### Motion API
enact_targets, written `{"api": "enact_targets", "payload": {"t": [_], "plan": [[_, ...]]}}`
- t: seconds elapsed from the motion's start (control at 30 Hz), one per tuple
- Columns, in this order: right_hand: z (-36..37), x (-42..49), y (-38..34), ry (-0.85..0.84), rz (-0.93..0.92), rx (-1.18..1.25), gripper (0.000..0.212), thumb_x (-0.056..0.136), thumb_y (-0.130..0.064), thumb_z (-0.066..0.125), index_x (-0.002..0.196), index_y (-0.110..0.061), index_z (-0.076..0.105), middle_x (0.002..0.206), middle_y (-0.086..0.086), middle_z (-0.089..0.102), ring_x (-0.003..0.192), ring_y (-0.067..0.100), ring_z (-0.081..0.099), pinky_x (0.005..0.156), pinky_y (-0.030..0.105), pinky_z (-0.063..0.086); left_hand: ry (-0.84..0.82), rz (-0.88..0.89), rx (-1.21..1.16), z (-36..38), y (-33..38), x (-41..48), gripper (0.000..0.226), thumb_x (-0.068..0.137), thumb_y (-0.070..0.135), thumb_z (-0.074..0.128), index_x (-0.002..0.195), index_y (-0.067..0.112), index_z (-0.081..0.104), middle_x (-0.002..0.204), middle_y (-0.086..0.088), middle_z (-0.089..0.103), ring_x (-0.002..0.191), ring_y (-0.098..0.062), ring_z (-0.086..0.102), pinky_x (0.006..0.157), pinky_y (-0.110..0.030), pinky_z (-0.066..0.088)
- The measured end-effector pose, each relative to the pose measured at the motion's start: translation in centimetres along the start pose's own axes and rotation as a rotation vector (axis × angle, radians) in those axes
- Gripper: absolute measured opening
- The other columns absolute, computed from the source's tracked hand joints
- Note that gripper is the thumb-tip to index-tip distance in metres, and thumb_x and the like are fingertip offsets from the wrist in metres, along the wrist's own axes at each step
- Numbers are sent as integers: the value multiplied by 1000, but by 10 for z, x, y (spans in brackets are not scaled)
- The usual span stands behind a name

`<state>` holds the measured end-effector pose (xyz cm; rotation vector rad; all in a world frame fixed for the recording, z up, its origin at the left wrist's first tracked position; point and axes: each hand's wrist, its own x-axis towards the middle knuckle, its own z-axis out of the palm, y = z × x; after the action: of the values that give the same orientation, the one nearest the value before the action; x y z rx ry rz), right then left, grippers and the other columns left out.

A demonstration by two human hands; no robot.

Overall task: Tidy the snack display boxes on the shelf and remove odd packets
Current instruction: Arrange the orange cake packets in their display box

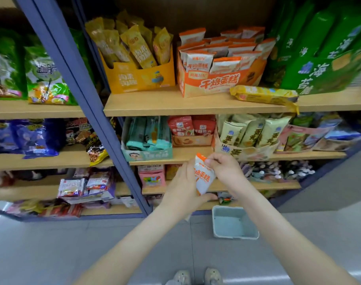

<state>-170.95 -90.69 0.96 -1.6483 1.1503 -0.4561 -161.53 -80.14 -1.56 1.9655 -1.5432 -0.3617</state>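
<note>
Seen from the head camera: gripped one orange-and-white packet (203, 178) two-handed, left hand (182, 189) curled round its lower end, right hand (224, 167) pinching the top, likely to square it for the matching orange display box (216, 84) at twelve o'clock. Counted one yellow packet (264, 95) lying loose at that box's four o'clock, and one basket (235, 235) on the floor at five o'clock.
</note>
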Motion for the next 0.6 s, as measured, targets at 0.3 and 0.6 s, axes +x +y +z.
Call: {"api": "enact_targets", "payload": {"t": [0.3,0.6], "plan": [[-21,-7,5,-315,-147,227,43,86,-42,62,124,-26,54,120,0,64,110,14,62,94,35,51,148,-395,-699,-6,20,16,49,92,29,64,126,19,29,110,9,53,101,-6,55,80,-19,47],[-7,-13,6,-555,-40,417,46,85,-40,69,125,-19,58,122,4,63,107,16,61,94,34,52,510,-642,-1628,-31,19,41,36,102,37,43,132,17,46,112,-5,58,105,-22,57,106,-49,42]]}}
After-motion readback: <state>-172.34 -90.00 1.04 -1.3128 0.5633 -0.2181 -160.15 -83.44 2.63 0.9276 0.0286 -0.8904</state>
